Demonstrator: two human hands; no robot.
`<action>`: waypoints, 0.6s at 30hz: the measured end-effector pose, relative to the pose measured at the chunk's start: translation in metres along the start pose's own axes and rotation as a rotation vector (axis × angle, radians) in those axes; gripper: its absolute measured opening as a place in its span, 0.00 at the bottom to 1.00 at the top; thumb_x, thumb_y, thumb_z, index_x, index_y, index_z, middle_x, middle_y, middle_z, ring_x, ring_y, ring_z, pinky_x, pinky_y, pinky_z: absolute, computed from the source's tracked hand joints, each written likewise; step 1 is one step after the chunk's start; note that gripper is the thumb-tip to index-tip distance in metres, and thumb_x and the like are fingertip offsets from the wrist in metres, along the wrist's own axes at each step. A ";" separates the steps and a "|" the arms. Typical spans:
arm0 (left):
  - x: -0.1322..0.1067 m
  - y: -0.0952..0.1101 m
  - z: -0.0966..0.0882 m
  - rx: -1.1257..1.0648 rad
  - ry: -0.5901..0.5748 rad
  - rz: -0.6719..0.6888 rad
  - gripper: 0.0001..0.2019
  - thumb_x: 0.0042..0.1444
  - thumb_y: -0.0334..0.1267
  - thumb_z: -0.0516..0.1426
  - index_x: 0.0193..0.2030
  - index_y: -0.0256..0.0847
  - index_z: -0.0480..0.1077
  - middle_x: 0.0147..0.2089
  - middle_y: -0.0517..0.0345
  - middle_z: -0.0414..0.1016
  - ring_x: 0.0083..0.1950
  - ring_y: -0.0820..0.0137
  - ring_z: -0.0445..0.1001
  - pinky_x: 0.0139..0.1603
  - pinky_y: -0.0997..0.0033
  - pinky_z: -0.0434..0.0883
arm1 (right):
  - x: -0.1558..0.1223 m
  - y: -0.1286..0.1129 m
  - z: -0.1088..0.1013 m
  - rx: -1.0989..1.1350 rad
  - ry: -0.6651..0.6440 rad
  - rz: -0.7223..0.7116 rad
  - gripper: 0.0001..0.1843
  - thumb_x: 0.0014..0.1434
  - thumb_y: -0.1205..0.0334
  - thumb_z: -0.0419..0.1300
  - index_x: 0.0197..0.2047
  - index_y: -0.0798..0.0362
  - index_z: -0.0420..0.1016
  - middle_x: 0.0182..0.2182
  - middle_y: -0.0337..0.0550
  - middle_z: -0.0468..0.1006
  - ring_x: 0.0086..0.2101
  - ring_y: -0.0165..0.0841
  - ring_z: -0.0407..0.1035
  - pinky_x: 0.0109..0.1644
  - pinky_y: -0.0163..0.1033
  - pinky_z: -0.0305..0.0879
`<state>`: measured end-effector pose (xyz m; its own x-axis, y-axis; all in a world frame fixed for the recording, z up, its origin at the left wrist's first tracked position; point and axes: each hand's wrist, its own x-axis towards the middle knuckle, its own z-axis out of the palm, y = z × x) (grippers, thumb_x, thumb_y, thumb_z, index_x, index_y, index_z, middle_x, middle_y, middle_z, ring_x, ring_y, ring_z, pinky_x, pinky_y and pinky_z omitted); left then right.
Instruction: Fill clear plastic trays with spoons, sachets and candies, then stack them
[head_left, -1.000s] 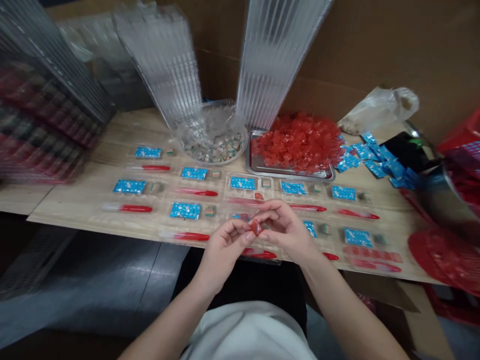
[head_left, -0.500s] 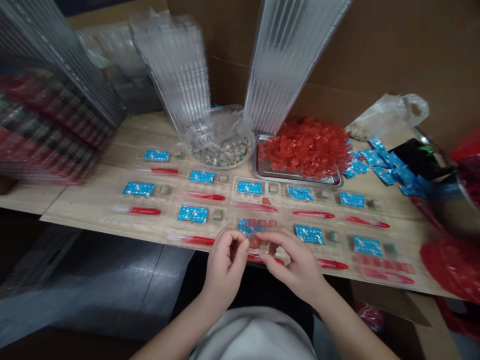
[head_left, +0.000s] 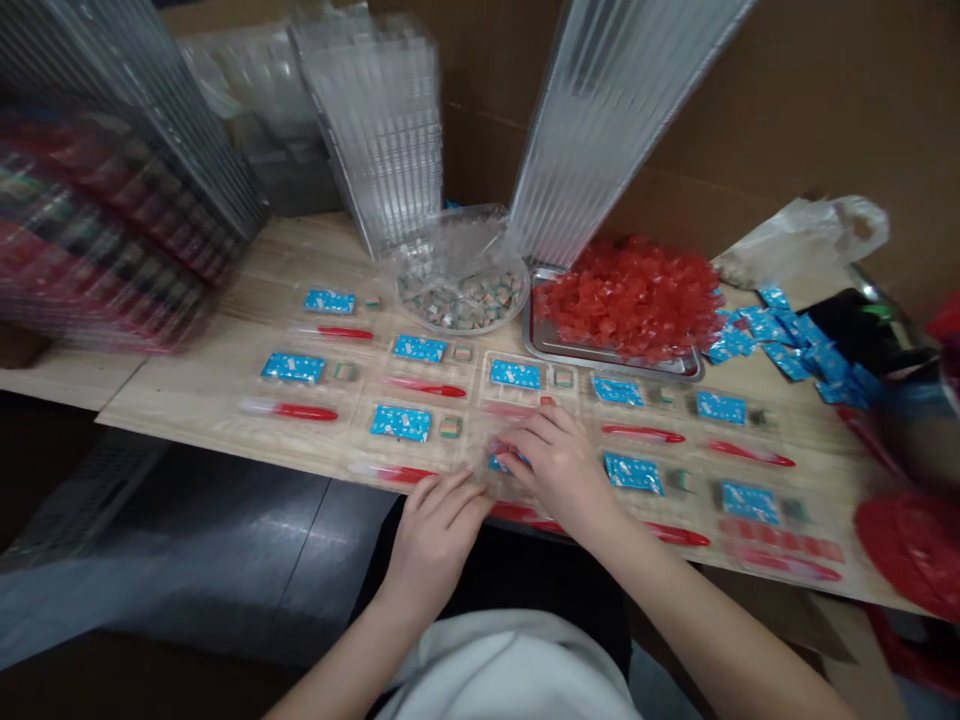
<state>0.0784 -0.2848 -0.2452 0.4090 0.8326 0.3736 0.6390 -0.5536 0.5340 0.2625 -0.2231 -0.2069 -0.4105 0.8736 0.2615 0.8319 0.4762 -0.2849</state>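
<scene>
My right hand [head_left: 559,465] is bent over a clear blister tray [head_left: 517,490] at the near table edge. Its fingertips are pressed together on a compartment next to a blue packet [head_left: 498,464], and a sliver of red candy [head_left: 501,447] shows under them. My left hand [head_left: 439,525] lies flat with fingers stretched out, touching the tray's near left corner and holding nothing. Several more filled trays lie in rows on the wooden table [head_left: 225,375], each with a blue packet [head_left: 400,422], a small striped block [head_left: 450,428] and a red pen [head_left: 304,411].
A metal tray [head_left: 600,358] heaped with red candies [head_left: 630,295] stands behind, beside a clear bowl [head_left: 465,290] of striped blocks. Loose blue packets [head_left: 787,335] lie right. Empty blister stacks [head_left: 607,120] lean on cardboard. Filled stacks [head_left: 90,230] stand left; a red basket [head_left: 907,540] sits right.
Both hands have dropped from mid-air onto the near tray. The red candy held between them has gone down to the tray under my right fingertips, and my left hand has let go.
</scene>
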 end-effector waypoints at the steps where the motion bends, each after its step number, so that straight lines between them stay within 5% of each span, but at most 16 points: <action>1: 0.000 -0.001 0.000 -0.002 -0.011 0.002 0.09 0.60 0.29 0.52 0.44 0.43 0.71 0.47 0.60 0.77 0.56 0.67 0.68 0.55 0.64 0.57 | 0.002 -0.003 0.002 -0.041 -0.017 -0.012 0.06 0.57 0.61 0.60 0.34 0.53 0.77 0.33 0.45 0.78 0.40 0.40 0.65 0.48 0.46 0.61; 7: 0.000 -0.004 0.001 -0.021 -0.025 0.005 0.10 0.61 0.29 0.51 0.43 0.44 0.71 0.48 0.61 0.77 0.56 0.68 0.69 0.55 0.64 0.58 | 0.015 -0.005 -0.003 -0.111 -0.197 -0.052 0.05 0.54 0.62 0.62 0.31 0.55 0.77 0.32 0.47 0.76 0.41 0.41 0.64 0.45 0.45 0.62; 10: 0.001 -0.004 0.001 -0.030 0.000 0.023 0.10 0.60 0.29 0.51 0.44 0.43 0.71 0.47 0.61 0.77 0.54 0.67 0.70 0.54 0.64 0.59 | 0.031 0.032 -0.017 -0.009 -0.180 0.006 0.05 0.56 0.63 0.59 0.35 0.53 0.76 0.33 0.45 0.76 0.39 0.37 0.66 0.46 0.42 0.62; 14: 0.004 -0.001 0.000 -0.011 0.033 0.030 0.10 0.60 0.30 0.52 0.43 0.44 0.72 0.46 0.60 0.78 0.53 0.66 0.71 0.53 0.63 0.60 | 0.068 0.103 -0.025 -0.113 -0.001 0.347 0.08 0.58 0.67 0.55 0.37 0.56 0.76 0.34 0.49 0.76 0.39 0.38 0.67 0.45 0.42 0.61; 18: 0.008 0.000 -0.003 0.020 0.009 0.043 0.11 0.60 0.29 0.51 0.43 0.45 0.72 0.46 0.60 0.78 0.52 0.67 0.73 0.52 0.63 0.62 | 0.094 0.142 -0.010 -0.053 -0.085 0.307 0.07 0.51 0.74 0.58 0.33 0.58 0.75 0.36 0.52 0.75 0.43 0.39 0.66 0.49 0.42 0.59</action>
<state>0.0796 -0.2781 -0.2394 0.4303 0.8077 0.4030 0.6341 -0.5883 0.5019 0.3452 -0.0744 -0.2136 -0.1655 0.9819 0.0922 0.9392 0.1854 -0.2890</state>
